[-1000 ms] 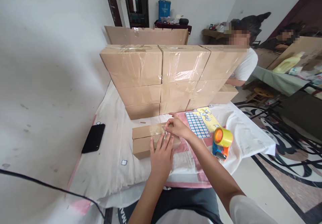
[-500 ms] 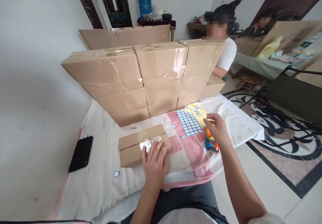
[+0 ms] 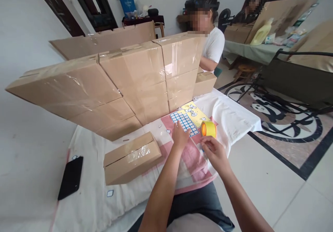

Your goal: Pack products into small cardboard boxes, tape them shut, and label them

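Note:
My left hand (image 3: 180, 134) is above the lower part of a sheet of blue-edged white labels (image 3: 183, 119), its fingers apart and holding nothing. Just in front of a tape dispenser with a yellow roll (image 3: 210, 130), my right hand (image 3: 214, 152) has loosely bent fingers, and I see no grip on anything. That hand hides most of the dispenser's body. To the left lies a small closed cardboard box (image 3: 131, 159), with a strip of clear tape (image 3: 139, 153) across its top seam. Neither hand touches the box.
Stacked taped cartons (image 3: 132, 82) form a wall along the table's far side. A yellow sheet with loose label pieces (image 3: 195, 113) lies beside the labels. A black phone (image 3: 70, 178) rests at the left. Another person (image 3: 214, 44) sits behind the cartons.
My left hand has left the small box and moved right to the label sheet. My right hand has come down to the near side of the tape dispenser. The view has shifted rightward.

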`<state>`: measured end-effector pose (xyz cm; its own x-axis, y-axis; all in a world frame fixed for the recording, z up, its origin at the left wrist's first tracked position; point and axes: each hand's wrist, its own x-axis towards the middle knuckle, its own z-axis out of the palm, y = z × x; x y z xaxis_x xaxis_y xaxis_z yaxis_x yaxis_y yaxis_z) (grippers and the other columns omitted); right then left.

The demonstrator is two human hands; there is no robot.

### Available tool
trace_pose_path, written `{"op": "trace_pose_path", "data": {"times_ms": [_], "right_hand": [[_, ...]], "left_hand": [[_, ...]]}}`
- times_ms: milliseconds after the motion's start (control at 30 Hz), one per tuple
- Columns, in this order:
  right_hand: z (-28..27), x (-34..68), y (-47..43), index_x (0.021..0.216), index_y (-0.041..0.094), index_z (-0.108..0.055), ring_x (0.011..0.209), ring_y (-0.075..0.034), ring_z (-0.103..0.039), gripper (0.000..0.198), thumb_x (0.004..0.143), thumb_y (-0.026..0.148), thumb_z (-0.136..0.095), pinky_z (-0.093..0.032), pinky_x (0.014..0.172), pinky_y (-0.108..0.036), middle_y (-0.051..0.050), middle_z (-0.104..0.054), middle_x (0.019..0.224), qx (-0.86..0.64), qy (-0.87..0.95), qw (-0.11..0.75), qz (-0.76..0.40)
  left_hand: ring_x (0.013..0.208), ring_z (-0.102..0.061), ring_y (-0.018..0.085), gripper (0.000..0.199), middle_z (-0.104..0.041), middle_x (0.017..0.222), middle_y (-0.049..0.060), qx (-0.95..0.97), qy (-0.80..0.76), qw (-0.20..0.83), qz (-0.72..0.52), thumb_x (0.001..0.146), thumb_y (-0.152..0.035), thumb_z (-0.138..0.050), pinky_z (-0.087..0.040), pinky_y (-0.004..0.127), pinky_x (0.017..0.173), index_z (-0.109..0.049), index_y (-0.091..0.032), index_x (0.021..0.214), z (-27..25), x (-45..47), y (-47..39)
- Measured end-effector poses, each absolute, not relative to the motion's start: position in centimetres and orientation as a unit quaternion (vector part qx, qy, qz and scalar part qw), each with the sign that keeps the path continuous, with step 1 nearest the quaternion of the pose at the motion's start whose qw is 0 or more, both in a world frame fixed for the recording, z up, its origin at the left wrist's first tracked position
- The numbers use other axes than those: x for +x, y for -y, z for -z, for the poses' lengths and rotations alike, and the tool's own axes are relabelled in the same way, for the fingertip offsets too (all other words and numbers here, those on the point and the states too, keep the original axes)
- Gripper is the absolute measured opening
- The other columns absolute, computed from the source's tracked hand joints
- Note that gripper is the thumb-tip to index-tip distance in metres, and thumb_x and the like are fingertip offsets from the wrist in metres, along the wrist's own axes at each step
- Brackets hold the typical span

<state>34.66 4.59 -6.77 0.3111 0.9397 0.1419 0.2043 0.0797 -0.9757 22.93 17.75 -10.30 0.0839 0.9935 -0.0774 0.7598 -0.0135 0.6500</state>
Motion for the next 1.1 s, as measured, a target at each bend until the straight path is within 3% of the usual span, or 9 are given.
{"op": "trace_pose_path", "data": {"times_ms": [133, 433, 633, 733, 933, 1033, 1100], "right_hand": [[7.1, 33.8, -3.7, 0.089, 0.022, -0.062, 0.092, -0.022, -0.067, 0.018, 0.093, 0.04, -0.062, -0.057, 0.083, -0.037, -0.008, -0.066, 0.094, -0.572, 0.506, 0.552, -0.335], [7.2, 35.5, -2.5, 0.09, 0.022, -0.06, 0.088, -0.022, -0.066, 0.021, 0.097, 0.041, -0.055, -0.055, 0.079, -0.035, -0.008, -0.067, 0.093, -0.585, 0.502, 0.549, -0.324], [7.0, 35.8, -2.2, 0.089, 0.022, -0.06, 0.082, -0.02, -0.065, 0.021, 0.098, 0.04, -0.053, -0.054, 0.076, -0.033, -0.006, -0.066, 0.09, -0.582, 0.505, 0.562, -0.3], [6.0, 35.8, -2.7, 0.089, 0.022, -0.059, 0.084, -0.02, -0.066, 0.019, 0.098, 0.038, -0.053, -0.054, 0.075, -0.032, -0.006, -0.066, 0.09, -0.578, 0.514, 0.568, -0.282], [0.9, 35.8, -4.2, 0.103, 0.025, -0.06, 0.104, -0.024, -0.066, 0.009, 0.097, 0.03, -0.056, -0.055, 0.087, -0.037, -0.008, -0.068, 0.107, -0.549, 0.594, 0.573, -0.134], [-2.3, 35.7, -4.7, 0.123, 0.027, -0.058, 0.125, -0.028, -0.056, 0.029, 0.095, 0.028, -0.061, -0.046, 0.105, -0.046, -0.011, -0.061, 0.131, -0.533, 0.645, 0.546, -0.032], [-4.1, 35.3, -5.1, 0.13, 0.027, -0.056, 0.13, -0.029, -0.052, 0.037, 0.094, 0.029, -0.064, -0.043, 0.108, -0.048, -0.011, -0.058, 0.137, -0.525, 0.675, 0.519, -0.02]], "left_hand": [[0.139, -0.043, 0.04, 0.085, -0.043, 0.153, 0.022, 0.631, -0.719, 0.251, -0.147, 0.082, -0.049, -0.073, -0.039, 0.058, 0.111, -0.036, -0.016, 0.151, 9.8, 24.7, -23.8], [0.124, -0.055, 0.03, 0.056, -0.056, 0.138, 0.013, 0.602, -0.749, 0.204, -0.186, 0.091, -0.043, -0.066, -0.044, 0.057, 0.107, -0.051, -0.019, 0.139, 10.7, 24.1, -26.9], [0.094, -0.064, 0.019, 0.024, -0.067, 0.1, 0.005, 0.64, -0.661, 0.202, -0.336, 0.095, -0.038, -0.061, -0.053, 0.041, 0.089, -0.065, -0.015, 0.1, 8.1, 22.2, -24.4], [0.085, -0.062, 0.017, 0.029, -0.064, 0.089, 0.003, 0.647, -0.607, 0.185, -0.423, 0.097, -0.04, -0.054, -0.051, 0.034, 0.082, -0.061, -0.017, 0.081, 5.3, 20.9, -21.3], [0.085, -0.063, 0.019, 0.034, -0.066, 0.087, 0.003, 0.664, -0.519, 0.196, -0.501, 0.101, -0.048, -0.041, -0.049, 0.031, 0.079, -0.06, -0.022, 0.091, -0.8, 17.5, -14.4], [0.088, -0.065, 0.019, 0.032, -0.069, 0.092, 0.004, 0.701, -0.479, 0.232, -0.475, 0.101, -0.046, -0.042, -0.05, 0.031, 0.08, -0.063, -0.023, 0.097, -2.6, 15.8, -12.1], [0.093, -0.065, 0.02, 0.029, -0.07, 0.098, 0.004, 0.734, -0.449, 0.261, -0.438, 0.101, -0.045, -0.043, -0.051, 0.033, 0.084, -0.064, -0.024, 0.099, -3.2, 14.9, -11.1]]}}
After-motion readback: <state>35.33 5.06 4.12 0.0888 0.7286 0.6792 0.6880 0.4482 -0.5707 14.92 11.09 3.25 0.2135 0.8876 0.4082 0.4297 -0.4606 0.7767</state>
